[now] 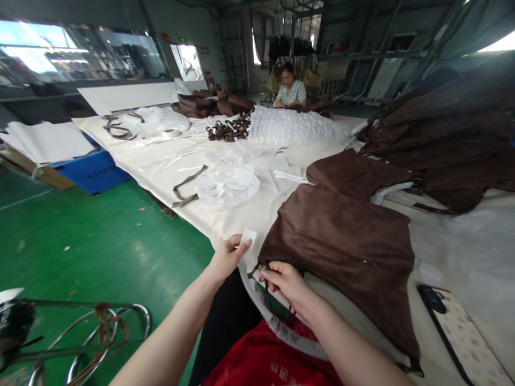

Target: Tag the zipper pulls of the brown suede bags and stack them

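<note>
A brown leather-look bag (341,230) lies flat on the cloth-covered table (177,166) in front of me, a zip running across its face. Between thumb and fingers, my left hand (226,260) pinches a small white tag (250,235) just left of the bag. My right hand (292,285) is closed at the bag's near left corner, its fingertips on the thin dark strap (266,292) that hangs over the table edge. Whether something small and pale is also in those fingertips, I cannot tell.
A phone (462,335) lies at the right. More brown bags (434,123) are piled beyond it. Clear plastic (227,185), a grey strap (189,185) and bubble wrap (298,126) are on the table. A person (290,91) sits at the far end. A metal-framed stool (92,332) stands lower left.
</note>
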A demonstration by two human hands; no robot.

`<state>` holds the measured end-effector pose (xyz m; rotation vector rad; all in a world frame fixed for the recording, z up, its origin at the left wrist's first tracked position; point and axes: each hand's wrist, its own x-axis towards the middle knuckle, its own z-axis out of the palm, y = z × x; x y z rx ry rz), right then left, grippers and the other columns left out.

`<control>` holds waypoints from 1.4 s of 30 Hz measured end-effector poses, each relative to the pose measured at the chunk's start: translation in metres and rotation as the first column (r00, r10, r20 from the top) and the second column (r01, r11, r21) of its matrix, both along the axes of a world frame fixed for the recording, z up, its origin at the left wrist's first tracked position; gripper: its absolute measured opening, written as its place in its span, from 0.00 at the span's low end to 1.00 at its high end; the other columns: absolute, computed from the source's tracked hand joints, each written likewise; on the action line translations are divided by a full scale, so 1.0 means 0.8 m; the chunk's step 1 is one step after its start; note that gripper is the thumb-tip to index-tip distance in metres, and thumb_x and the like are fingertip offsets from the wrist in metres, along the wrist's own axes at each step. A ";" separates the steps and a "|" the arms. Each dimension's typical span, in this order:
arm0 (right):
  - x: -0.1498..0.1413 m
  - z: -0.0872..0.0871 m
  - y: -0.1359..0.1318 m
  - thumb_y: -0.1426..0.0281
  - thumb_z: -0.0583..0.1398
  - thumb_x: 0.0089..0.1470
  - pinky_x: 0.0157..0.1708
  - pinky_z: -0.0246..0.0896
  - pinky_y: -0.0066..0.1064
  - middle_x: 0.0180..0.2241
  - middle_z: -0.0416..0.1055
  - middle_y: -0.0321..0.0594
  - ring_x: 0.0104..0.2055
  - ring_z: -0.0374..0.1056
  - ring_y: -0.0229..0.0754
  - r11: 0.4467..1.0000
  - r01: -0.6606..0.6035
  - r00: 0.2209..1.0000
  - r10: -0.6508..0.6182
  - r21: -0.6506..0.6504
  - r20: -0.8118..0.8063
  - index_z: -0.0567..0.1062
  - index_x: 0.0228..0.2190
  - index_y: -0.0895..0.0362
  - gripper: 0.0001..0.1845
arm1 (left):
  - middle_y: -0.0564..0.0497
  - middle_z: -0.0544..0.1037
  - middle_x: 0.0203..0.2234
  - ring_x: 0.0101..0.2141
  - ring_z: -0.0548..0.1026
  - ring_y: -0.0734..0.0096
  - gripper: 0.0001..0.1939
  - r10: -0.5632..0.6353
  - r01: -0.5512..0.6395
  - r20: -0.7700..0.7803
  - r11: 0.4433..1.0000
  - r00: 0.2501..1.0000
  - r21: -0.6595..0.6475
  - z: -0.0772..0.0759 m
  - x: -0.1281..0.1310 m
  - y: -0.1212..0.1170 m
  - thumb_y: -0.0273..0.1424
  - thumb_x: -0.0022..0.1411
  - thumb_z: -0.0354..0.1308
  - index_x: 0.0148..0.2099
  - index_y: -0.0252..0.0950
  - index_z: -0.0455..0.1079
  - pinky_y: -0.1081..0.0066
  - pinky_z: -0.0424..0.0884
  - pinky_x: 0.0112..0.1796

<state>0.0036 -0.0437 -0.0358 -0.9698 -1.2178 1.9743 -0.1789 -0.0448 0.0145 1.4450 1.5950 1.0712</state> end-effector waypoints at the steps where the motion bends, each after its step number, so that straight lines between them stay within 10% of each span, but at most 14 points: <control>1: -0.004 0.002 0.009 0.58 0.68 0.43 0.20 0.47 0.23 0.23 0.71 0.34 0.19 0.54 0.28 0.997 0.072 0.994 -0.075 -0.037 -0.081 0.74 0.23 0.59 0.17 | 0.50 0.75 0.30 0.31 0.72 0.68 0.20 0.060 -0.058 0.064 0.998 0.996 -0.025 -0.002 -0.007 -0.006 0.47 0.56 0.58 0.31 0.33 0.73 0.72 0.68 0.32; 6: -0.016 0.013 0.048 0.65 0.73 0.33 0.22 0.53 0.20 0.25 0.71 0.32 0.22 0.58 0.28 0.950 0.230 0.931 -0.278 -0.209 -0.236 0.75 0.25 0.58 0.16 | 0.52 0.74 0.24 0.25 0.68 0.74 0.21 0.193 -0.164 0.274 0.979 0.942 -0.124 0.003 -0.026 -0.036 0.47 0.51 0.64 0.32 0.32 0.72 0.75 0.64 0.27; 12: -0.007 0.038 0.022 0.69 0.73 0.37 0.20 0.53 0.19 0.27 0.73 0.37 0.20 0.57 0.25 0.921 -0.139 0.959 0.034 -0.365 -0.281 0.78 0.27 0.60 0.13 | 0.57 0.67 0.19 0.20 0.61 0.81 0.19 0.084 -0.043 0.295 0.989 0.952 -0.144 0.019 -0.028 -0.068 0.43 0.49 0.68 0.28 0.33 0.66 0.79 0.57 0.22; 17: 0.002 0.059 0.014 0.67 0.73 0.39 0.19 0.49 0.19 0.23 0.71 0.34 0.20 0.54 0.25 0.971 -0.134 0.975 0.093 -0.198 -0.202 0.80 0.26 0.61 0.12 | 0.53 0.70 0.20 0.24 0.66 0.76 0.17 -0.093 0.093 0.000 0.994 0.996 -0.054 0.013 -0.029 -0.081 0.41 0.56 0.63 0.26 0.32 0.71 0.76 0.61 0.27; 22: 0.011 0.059 0.020 0.68 0.73 0.38 0.25 0.60 0.20 0.30 0.74 0.35 0.27 0.64 0.30 0.965 0.075 0.929 -0.160 -0.252 -0.333 0.80 0.28 0.56 0.11 | 0.51 0.74 0.24 0.27 0.70 0.75 0.12 -0.181 0.185 -0.159 0.983 0.970 0.011 0.005 -0.033 -0.096 0.37 0.62 0.59 0.30 0.33 0.73 0.76 0.64 0.32; 31: 0.003 0.050 0.014 0.64 0.74 0.36 0.27 0.63 0.24 0.30 0.73 0.33 0.26 0.64 0.31 0.952 0.256 0.919 -0.294 -0.168 -0.264 0.78 0.28 0.55 0.15 | 0.50 0.75 0.25 0.27 0.70 0.74 0.13 -0.222 0.217 -0.206 0.975 0.953 -0.044 0.006 -0.029 -0.105 0.39 0.62 0.58 0.32 0.34 0.74 0.76 0.64 0.30; 42: -0.005 0.034 0.009 0.58 0.72 0.38 0.28 0.64 0.27 0.24 0.72 0.35 0.24 0.67 0.35 0.990 0.141 0.986 -0.142 -0.018 -0.092 0.77 0.29 0.58 0.19 | 0.50 0.72 0.23 0.25 0.66 0.74 0.19 -0.208 0.199 -0.063 0.973 0.976 -0.117 0.001 -0.019 -0.099 0.44 0.58 0.59 0.30 0.32 0.73 0.76 0.63 0.27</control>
